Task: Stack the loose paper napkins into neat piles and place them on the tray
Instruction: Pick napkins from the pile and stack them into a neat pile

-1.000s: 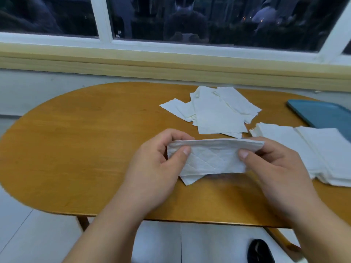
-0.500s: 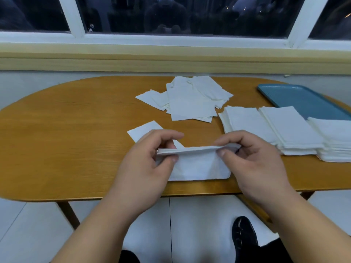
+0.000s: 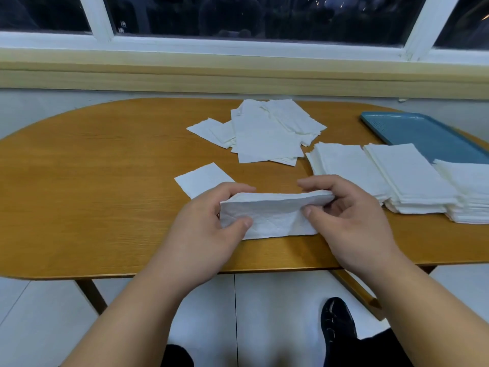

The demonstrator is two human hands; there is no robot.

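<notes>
Two hands: the left hand point(image 3: 209, 229) and right hand point(image 3: 352, 221) each pinch one end of a small white bundle of quilted paper napkins point(image 3: 272, 215), thumbs on its near face and fingers curled over its top edge. The bundle stands on its long edge near the front of the table.
Hidden: the fingertips behind the bundle are out of sight, and how many napkins it holds cannot be told. A single white square paper napkin point(image 3: 201, 178) lies flat just behind the left hand, its near corner covered by the knuckles.
Cut off: three neat white napkin piles point(image 3: 407, 176) sit side by side to the right, and the frame edge clips the last one. A flat blue plastic tray point(image 3: 423, 131) behind them also runs out of view. Whether the piles touch it cannot be told.
Loose heap: overlapping white paper napkins point(image 3: 264, 133) lie scattered towards the far edge.
Surface: an oval honey-coloured wooden table point(image 3: 92, 181) with visible grain.
Room: a white-framed window point(image 3: 100, 19) shows dark glass with indistinct reflections above a pale yellow sill point(image 3: 238, 75). Below are a white tiled floor point(image 3: 277, 313) and a black shoe point(image 3: 337, 321).
</notes>
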